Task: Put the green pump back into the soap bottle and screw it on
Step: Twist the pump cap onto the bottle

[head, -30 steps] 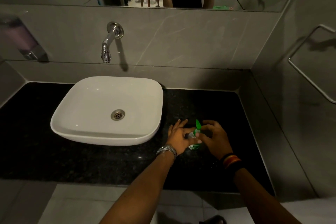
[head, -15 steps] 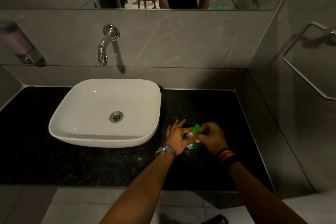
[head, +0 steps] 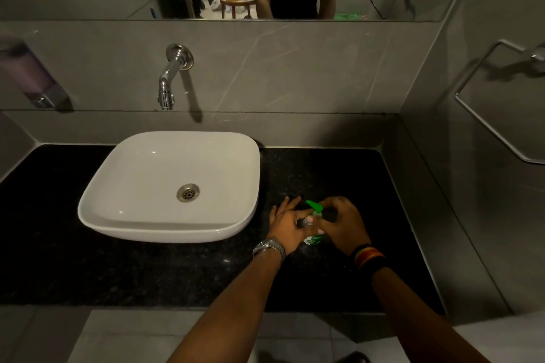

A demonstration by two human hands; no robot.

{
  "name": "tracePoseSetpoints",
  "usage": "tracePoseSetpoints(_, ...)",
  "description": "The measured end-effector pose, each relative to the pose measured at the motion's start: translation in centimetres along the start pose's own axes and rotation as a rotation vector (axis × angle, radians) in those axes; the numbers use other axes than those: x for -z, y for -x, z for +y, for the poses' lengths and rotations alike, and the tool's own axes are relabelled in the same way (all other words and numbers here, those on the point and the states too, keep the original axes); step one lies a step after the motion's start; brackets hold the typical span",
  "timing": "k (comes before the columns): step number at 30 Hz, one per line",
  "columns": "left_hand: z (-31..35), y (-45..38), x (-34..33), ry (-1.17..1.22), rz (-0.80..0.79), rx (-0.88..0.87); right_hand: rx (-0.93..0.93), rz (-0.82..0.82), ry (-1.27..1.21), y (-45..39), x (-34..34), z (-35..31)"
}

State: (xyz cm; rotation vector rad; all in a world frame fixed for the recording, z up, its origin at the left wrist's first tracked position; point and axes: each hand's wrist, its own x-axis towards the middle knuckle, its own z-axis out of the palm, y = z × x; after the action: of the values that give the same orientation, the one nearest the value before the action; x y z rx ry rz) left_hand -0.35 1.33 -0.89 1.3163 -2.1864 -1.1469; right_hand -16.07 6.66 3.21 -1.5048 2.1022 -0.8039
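While both hands grasp the upright soap bottle (head: pixel 313 240), left hand (head: pixel 287 225) and right hand (head: pixel 343 225), the green pump (head: pixel 315 207) nozzle points to the frame's upper left.

Two hands (head: pixel 287 225) (head: pixel 342 222), one pump (head: pixel 315 207), one sink (head: pixel 165 227)
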Motion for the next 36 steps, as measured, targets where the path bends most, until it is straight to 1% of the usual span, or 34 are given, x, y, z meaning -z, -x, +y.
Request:
tracePoseSetpoints(2, -0.1, 0.0, 0.1, -0.011, -0.004, -0.002, 0.031, -0.06, -0.073, 0.0, -0.2, 0.6)
tracePoseSetpoints(3, -0.1, 0.0, 0.1, -0.008, -0.009, -0.002, 0.036, -0.058, -0.078, 0.1, -0.3, 0.7)
tracePoseSetpoints(5, 0.0, 0.1, 0.1, 0.003, -0.013, -0.001, 0.016, -0.014, -0.042, 0.0, -0.5, 0.6)
tracePoseSetpoints(7, 0.1, 0.1, 0.1, -0.003, -0.011, -0.001, -0.054, 0.045, -0.009, -0.1, -0.5, 0.1)
tracePoseSetpoints(9, 0.0, 0.0, 0.0, -0.017, 0.0, -0.001, -0.099, 0.069, -0.023, 0.0, -0.5, 0.1)
tracePoseSetpoints(12, -0.1, 0.0, -0.1, -0.023, 0.008, 0.003, -0.002, -0.025, -0.137, 0.2, -0.8, 0.8)
tracePoseSetpoints(14, 0.0, 0.2, 0.1, -0.007, -0.001, 0.004, 0.026, -0.062, -0.192, 0.3, -0.8, 0.9)
tracePoseSetpoints(17, 0.2, 0.2, 0.0, -0.002, 0.006, 0.003, 0.005, 0.013, -0.21, 0.1, -0.8, 0.5)
tracePoseSetpoints(19, 0.1, 0.1, 0.1, -0.012, 0.013, 0.009, -0.053, 0.049, -0.229, 0.1, -0.9, 0.4)
tracePoseSetpoints(20, 0.0, 0.1, 0.0, -0.014, 0.013, 0.01, -0.069, 0.051, -0.248, 0.1, -0.9, 0.6)
tracePoseSetpoints(22, 0.0, 0.1, -0.1, -0.014, 0.013, 0.003, -0.019, 0.012, -0.264, 0.1, -0.8, 1.1)
tracePoseSetpoints(24, 0.0, 0.1, -0.1, -0.012, 0.018, -0.003, 0.041, -0.082, -0.245, -0.1, -0.9, 1.6)
tracePoseSetpoints(25, 0.0, 0.1, -0.1, -0.007, 0.021, -0.007, 0.057, -0.102, -0.22, -0.1, -1.0, 1.9)
tracePoseSetpoints(26, 0.0, 0.2, -0.1, -0.001, 0.023, -0.012, 0.064, -0.085, -0.187, -0.1, -1.2, 2.0)
tracePoseSetpoints(28, 0.0, 0.2, -0.2, 0.005, 0.031, -0.019, 0.06, 0.011, -0.11, 0.1, -1.6, 1.8)
tracePoseSetpoints(30, 0.1, 0.3, -0.4, -0.004, 0.058, -0.022, 0.043, 0.099, -0.038, 0.5, -2.0, 1.5)
tracePoseSetpoints(32, 0.2, 0.3, -0.5, -0.032, 0.092, -0.029, 0.02, 0.15, 0.0, 0.9, -2.3, 1.0)
tracePoseSetpoints(34, 0.3, 0.3, -0.4, -0.054, 0.1, -0.028, -0.025, 0.12, -0.02, 1.1, -1.9, 0.4)
tracePoseSetpoints(36, 0.3, 0.3, -0.2, -0.074, 0.085, -0.022, -0.049, 0.022, -0.071, 1.1, -0.7, -0.1)
